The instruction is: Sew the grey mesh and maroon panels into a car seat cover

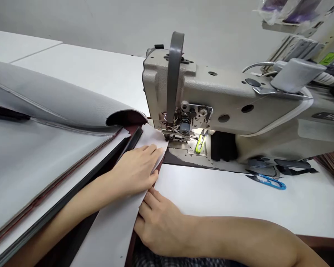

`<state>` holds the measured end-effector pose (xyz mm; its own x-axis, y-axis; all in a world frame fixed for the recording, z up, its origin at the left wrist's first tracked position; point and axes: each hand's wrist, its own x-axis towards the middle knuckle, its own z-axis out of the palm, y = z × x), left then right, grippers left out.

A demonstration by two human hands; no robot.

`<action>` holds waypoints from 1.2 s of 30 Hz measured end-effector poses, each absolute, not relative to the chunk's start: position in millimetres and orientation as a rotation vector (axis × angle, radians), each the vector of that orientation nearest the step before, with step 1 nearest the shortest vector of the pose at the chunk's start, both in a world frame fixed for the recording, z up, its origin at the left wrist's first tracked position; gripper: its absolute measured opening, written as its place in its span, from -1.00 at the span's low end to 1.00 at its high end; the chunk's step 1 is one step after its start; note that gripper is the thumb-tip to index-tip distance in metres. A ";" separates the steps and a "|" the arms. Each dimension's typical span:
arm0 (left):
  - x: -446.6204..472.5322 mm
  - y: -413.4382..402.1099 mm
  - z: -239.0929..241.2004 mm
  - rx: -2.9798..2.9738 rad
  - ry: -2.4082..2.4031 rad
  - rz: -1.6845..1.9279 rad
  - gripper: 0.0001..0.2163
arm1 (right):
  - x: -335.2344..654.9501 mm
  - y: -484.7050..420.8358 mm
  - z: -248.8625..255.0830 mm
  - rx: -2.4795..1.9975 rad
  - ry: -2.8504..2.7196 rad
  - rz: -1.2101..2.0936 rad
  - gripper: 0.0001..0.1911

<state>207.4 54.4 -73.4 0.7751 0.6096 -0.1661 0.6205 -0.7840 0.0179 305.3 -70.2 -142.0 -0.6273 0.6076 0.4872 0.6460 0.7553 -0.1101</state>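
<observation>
Our left hand (pixel 136 170) lies flat and open on the grey fabric strip (pixel 111 230), which runs just ahead of its fingertips under the presser foot (pixel 169 135), while our right hand (pixel 161 222), just behind, curls at the strip's edge, its grip unclear to us.

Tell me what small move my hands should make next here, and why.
Probably ease the white strip forward toward the presser foot. The left hand lies flat on it just short of the foot, the right hand holds its edge nearer you, and the strip's end reaches the foot.
</observation>
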 end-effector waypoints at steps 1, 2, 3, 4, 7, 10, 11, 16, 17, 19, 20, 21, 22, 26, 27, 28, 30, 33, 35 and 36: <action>209.0 53.0 -71.7 2.843 1.013 -0.351 -0.70 | 304.7 -71.5 -140.9 -0.963 -2.460 -0.110 -0.75; 211.3 52.5 -70.8 2.805 1.021 -0.430 -0.71 | 304.1 -72.7 -139.7 -0.974 -2.476 -0.111 -0.75; 214.0 52.7 -70.7 2.778 1.026 -0.472 -0.71 | 303.7 -73.8 -138.6 -0.983 -2.495 -0.108 -0.74; 216.6 53.2 -71.0 2.758 1.026 -0.488 -0.72 | 303.4 -74.8 -137.9 -0.987 -2.513 -0.101 -0.74; 220.7 55.8 -72.7 2.706 1.013 -0.471 -0.83 | 303.3 -76.1 -137.3 -0.983 -2.549 -0.085 -0.72; 219.2 59.5 -75.3 2.676 1.001 -0.434 -0.90 | 306.1 -74.9 -136.7 -0.972 -2.553 -0.078 -0.72; 218.4 61.1 -76.6 2.674 1.000 -0.421 -0.91 | 307.7 -74.0 -136.2 -0.969 -2.557 -0.076 -0.72; 223.3 72.1 -83.9 2.728 0.978 -0.366 -0.91 | 318.4 -66.6 -134.0 -1.003 -2.591 -0.048 -0.73; 226.2 74.1 -84.7 2.748 0.980 -0.365 -0.89 | 320.2 -64.6 -134.1 -1.013 -2.591 -0.041 -0.74; 231.9 77.3 -85.7 2.788 0.998 -0.367 -0.87 | 324.2 -60.1 -134.2 -1.032 -2.576 -0.018 -0.74; 234.2 78.4 -86.0 2.806 1.006 -0.363 -0.87 | 327.4 -57.9 -133.7 -1.039 -2.571 0.014 -0.74; 235.7 79.4 -86.2 2.824 1.009 -0.353 -0.88 | 332.2 -55.9 -132.7 -1.031 -2.578 0.066 -0.74; 236.4 80.3 -86.5 2.839 1.006 -0.341 -0.89 | 339.3 -54.1 -131.0 -1.009 -2.589 0.126 -0.73; 231.8 82.9 -89.4 2.822 0.971 -0.255 -0.87 | 394.6 -52.6 -118.3 -1.162 -2.436 0.135 -0.67; 229.9 83.1 -90.6 2.796 0.966 -0.230 -0.84 | 413.4 -53.5 -114.6 -1.333 -2.342 0.073 -0.65; 228.1 83.1 -91.8 2.771 0.963 -0.204 -0.81 | 432.3 -54.6 -111.2 -1.540 -2.251 0.023 -0.65; 225.3 82.3 -93.9 2.736 0.962 -0.162 -0.75 | 466.0 -56.4 -106.5 -1.931 -2.096 -0.033 -0.67; 223.1 80.0 -94.4 2.723 0.980 -0.144 -0.70 | 495.7 -56.7 -104.8 -2.214 -1.977 0.030 -0.78; 221.6 78.6 -93.2 2.701 0.981 -0.146 -0.68 | 501.3 -55.6 -105.3 -2.219 -1.977 0.102 -0.80; 220.7 78.1 -92.5 2.681 0.975 -0.146 -0.67 | 501.4 -54.8 -105.4 -2.207 -1.980 0.127 -0.80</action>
<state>220.7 78.1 -92.5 0.7665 0.6134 -0.1901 0.6422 -0.7315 0.2292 501.4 -54.8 -105.4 0.1128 0.9923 0.0518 0.9775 -0.1015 -0.1850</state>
